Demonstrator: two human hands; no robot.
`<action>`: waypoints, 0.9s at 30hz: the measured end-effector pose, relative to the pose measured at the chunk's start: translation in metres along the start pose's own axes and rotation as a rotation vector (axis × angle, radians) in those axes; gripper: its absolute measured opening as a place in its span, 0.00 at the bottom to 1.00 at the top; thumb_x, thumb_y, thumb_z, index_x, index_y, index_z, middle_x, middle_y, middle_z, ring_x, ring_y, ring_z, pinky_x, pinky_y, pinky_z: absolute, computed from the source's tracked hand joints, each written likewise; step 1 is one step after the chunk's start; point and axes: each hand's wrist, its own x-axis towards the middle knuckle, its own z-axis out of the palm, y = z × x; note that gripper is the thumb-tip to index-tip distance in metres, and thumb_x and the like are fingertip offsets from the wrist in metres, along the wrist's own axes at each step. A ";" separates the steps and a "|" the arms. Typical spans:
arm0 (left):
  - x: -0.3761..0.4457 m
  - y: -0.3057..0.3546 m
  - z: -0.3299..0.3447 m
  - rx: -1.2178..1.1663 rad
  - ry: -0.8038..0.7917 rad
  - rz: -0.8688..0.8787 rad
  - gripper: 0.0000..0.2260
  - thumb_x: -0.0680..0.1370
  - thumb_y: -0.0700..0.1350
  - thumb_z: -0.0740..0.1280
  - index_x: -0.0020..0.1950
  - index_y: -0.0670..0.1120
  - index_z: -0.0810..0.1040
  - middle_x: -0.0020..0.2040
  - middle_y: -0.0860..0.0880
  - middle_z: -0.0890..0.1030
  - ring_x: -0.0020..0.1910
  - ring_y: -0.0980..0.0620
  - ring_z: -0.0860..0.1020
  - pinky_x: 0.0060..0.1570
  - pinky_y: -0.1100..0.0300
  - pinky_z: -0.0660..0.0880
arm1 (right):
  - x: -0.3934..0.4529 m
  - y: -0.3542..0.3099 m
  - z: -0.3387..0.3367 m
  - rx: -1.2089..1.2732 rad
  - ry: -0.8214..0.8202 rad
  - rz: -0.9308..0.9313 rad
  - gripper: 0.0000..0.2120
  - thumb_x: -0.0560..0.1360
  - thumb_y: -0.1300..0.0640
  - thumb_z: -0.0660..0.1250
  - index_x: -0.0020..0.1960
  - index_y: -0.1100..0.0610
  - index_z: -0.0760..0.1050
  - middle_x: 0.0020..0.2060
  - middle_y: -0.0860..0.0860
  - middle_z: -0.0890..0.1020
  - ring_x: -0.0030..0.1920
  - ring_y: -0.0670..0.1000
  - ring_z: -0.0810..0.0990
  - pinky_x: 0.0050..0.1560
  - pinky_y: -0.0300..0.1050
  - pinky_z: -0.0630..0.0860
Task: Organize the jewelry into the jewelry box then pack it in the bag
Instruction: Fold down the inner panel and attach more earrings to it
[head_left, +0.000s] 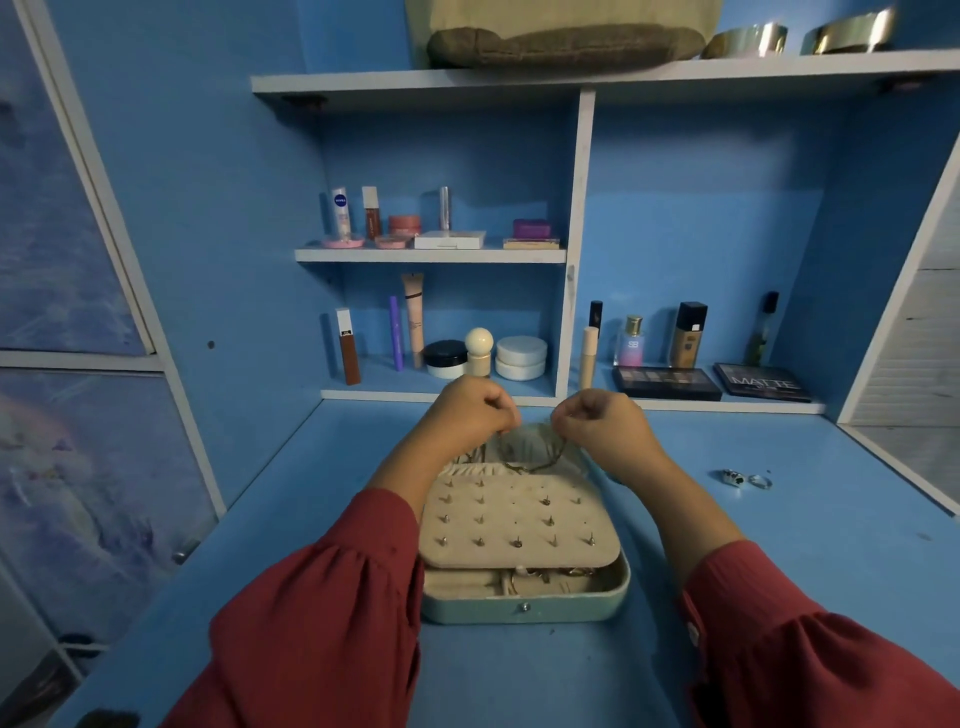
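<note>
Left hand (470, 408), right hand (597, 421): each grip pinched shut on necklace (524, 464) end, chain sagging above far part of open jewelry box (524, 608) on counter (779, 571). Rings (746, 478) lie right.

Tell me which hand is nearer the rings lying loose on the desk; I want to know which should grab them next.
Right. The right hand is over the jewelry box, pinching the necklace, with the rings off to its right. The left hand is farther away, on the box's other side.
</note>
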 end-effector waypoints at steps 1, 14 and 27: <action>0.005 -0.001 0.002 0.068 -0.023 -0.005 0.09 0.74 0.37 0.67 0.36 0.48 0.82 0.38 0.56 0.82 0.41 0.57 0.79 0.46 0.61 0.76 | 0.000 0.001 0.001 -0.064 -0.006 -0.008 0.03 0.73 0.59 0.69 0.41 0.52 0.79 0.36 0.50 0.81 0.37 0.48 0.78 0.38 0.39 0.75; 0.036 0.004 0.022 0.590 -0.164 0.030 0.07 0.76 0.39 0.63 0.41 0.50 0.73 0.46 0.48 0.77 0.46 0.48 0.76 0.45 0.55 0.74 | -0.002 0.001 0.011 -0.399 -0.068 -0.179 0.07 0.74 0.60 0.65 0.46 0.55 0.82 0.39 0.47 0.81 0.42 0.47 0.77 0.42 0.41 0.74; 0.012 -0.009 -0.007 0.203 -0.166 0.017 0.04 0.72 0.39 0.72 0.45 0.47 0.84 0.42 0.54 0.82 0.43 0.58 0.78 0.46 0.63 0.75 | 0.003 0.003 0.000 -0.437 -0.274 -0.171 0.03 0.70 0.49 0.73 0.40 0.46 0.85 0.37 0.45 0.82 0.42 0.46 0.79 0.45 0.47 0.78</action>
